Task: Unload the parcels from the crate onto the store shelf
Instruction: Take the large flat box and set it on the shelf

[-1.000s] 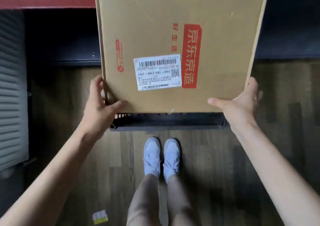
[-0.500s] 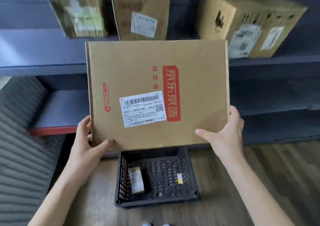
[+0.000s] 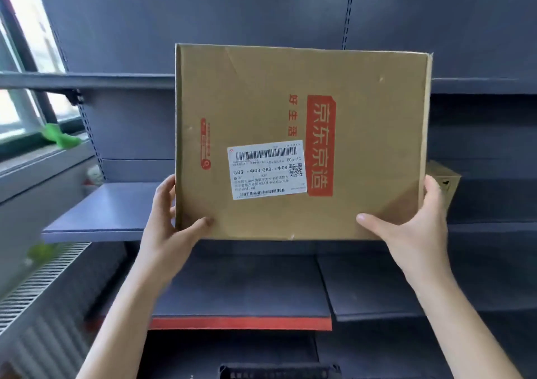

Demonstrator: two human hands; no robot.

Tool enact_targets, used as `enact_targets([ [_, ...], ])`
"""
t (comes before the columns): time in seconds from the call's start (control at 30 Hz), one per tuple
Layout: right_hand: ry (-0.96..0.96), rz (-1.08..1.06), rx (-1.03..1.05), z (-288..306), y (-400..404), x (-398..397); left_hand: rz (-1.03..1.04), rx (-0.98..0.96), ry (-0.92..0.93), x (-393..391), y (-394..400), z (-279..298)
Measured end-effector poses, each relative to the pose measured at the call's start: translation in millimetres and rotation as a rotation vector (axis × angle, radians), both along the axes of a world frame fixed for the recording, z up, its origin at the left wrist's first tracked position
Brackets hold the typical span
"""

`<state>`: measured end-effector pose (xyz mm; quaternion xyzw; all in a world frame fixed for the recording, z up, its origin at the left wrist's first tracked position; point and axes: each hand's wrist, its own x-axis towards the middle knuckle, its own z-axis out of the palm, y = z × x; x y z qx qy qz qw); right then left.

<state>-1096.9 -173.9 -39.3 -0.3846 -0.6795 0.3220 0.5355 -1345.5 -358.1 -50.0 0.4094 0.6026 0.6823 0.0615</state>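
Gripping flat cardboard parcel (image 3: 302, 143) at both lower corners, left hand (image 3: 170, 227) and right hand (image 3: 412, 227) fingers curled round its edges, keeping it level for the shelf (image 3: 107, 221).

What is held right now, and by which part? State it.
A flat cardboard parcel, gripped at its two lower corners: the left hand holds the bottom-left corner, the right hand the bottom-right, each with its thumb on the labelled face.
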Motion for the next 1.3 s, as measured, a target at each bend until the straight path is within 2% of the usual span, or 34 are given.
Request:
enact_targets([
  [0.2, 0.07, 0.052, 0.079, 25, 1, -1, 0.053, 0.09, 0.074, 3, -7, 22],
  [0.7, 0.075, 0.014, 0.101, 20, 6, -4, 0.058, 0.045, 0.086, 3, -1, 22],
  [1.03, 0.02, -0.065, 0.075, 8, 6, 3, -0.008, -0.003, 0.007, -3, 19, 0],
  [1.3, -0.081, -0.074, -0.007, -26, 6, -10, -0.047, -0.104, -0.127, -17, 24, -46],
])
